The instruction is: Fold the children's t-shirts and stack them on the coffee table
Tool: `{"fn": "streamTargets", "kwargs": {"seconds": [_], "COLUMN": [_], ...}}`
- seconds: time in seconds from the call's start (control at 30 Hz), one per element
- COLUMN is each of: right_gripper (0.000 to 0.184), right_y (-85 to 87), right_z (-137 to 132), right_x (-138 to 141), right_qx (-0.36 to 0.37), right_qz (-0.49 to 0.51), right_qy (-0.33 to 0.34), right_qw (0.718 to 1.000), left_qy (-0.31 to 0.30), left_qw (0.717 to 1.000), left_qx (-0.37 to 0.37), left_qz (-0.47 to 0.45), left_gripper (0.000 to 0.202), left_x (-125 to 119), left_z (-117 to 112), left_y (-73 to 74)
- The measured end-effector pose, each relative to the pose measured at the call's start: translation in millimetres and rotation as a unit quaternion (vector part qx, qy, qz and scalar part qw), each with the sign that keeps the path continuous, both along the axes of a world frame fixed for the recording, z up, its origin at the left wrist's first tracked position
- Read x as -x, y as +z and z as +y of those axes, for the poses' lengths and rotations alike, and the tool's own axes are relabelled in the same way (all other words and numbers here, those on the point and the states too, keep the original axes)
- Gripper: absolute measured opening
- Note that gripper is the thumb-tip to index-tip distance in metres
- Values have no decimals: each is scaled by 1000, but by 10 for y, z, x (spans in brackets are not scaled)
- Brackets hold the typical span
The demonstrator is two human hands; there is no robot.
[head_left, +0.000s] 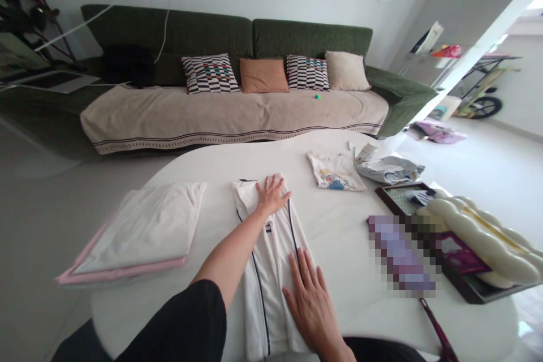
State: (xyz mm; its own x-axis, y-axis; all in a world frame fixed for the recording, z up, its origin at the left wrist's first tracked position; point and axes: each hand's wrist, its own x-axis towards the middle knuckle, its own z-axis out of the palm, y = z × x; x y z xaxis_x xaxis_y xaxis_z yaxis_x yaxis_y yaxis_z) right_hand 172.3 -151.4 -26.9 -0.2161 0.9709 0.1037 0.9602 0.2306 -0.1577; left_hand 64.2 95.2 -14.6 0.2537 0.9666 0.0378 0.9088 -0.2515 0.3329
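Note:
A white garment with dark piping (269, 260) lies folded into a long narrow strip on the white table (339, 226). My left hand (272, 194) rests flat on its far end, fingers spread. My right hand (309, 297) presses flat on its near part, fingers stretched out. Neither hand grips anything.
A folded stack of white and pink cloth (139, 235) lies at the table's left edge. A small folded printed shirt (335, 171) and a crumpled bag (388, 169) sit at the far right. A dark tray (462, 283) with a cream ribbed object stands at the right. A green sofa (237, 73) is behind.

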Motion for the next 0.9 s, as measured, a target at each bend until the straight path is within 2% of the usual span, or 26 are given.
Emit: {"fn": "streamTargets", "kwargs": {"seconds": [0.13,0.23,0.3,0.37,0.47,0.57,0.63,0.7,0.77,0.83,0.9], "right_gripper": [62,62,61,61,60,60,65,76,90,93,83], "right_y": [21,34,38,39,61,161,274,381,434,407,314], "right_z": [13,12,-11,-51,-124,-191,-247,-327,-424,-512,-570], "right_x": [19,19,46,111,242,278,186,19,-166,-308,-376], "right_qx": [0,5,10,18,39,77,104,120,123,116,87], "right_qz": [-1,0,2,4,11,31,51,59,45,16,-18], "right_qy": [-1,-2,-9,-16,-24,-15,18,70,127,174,191], "right_qw": [1000,1000,1000,1000,999,996,993,989,983,978,978], "left_qy": [-37,-59,-44,-11,9,-21,-44,-83,-149,-231,-267], "left_qw": [999,996,995,998,1000,998,995,994,987,969,955], "left_qx": [-5,-70,-88,-64,-13,48,65,43,18,39,67], "left_qz": [5,8,12,16,23,47,60,60,57,74,109], "left_gripper": [66,67,67,66,67,68,71,75,80,88,98], "left_x": [19,165,311,451,567,601,657,782,971,1178,1347], "left_z": [-96,-324,-480,-574,-564,-522,-639,-959,-1463,-2039,-2545], "left_y": [119,160,129,70,36,167,319,453,515,490,403]}}
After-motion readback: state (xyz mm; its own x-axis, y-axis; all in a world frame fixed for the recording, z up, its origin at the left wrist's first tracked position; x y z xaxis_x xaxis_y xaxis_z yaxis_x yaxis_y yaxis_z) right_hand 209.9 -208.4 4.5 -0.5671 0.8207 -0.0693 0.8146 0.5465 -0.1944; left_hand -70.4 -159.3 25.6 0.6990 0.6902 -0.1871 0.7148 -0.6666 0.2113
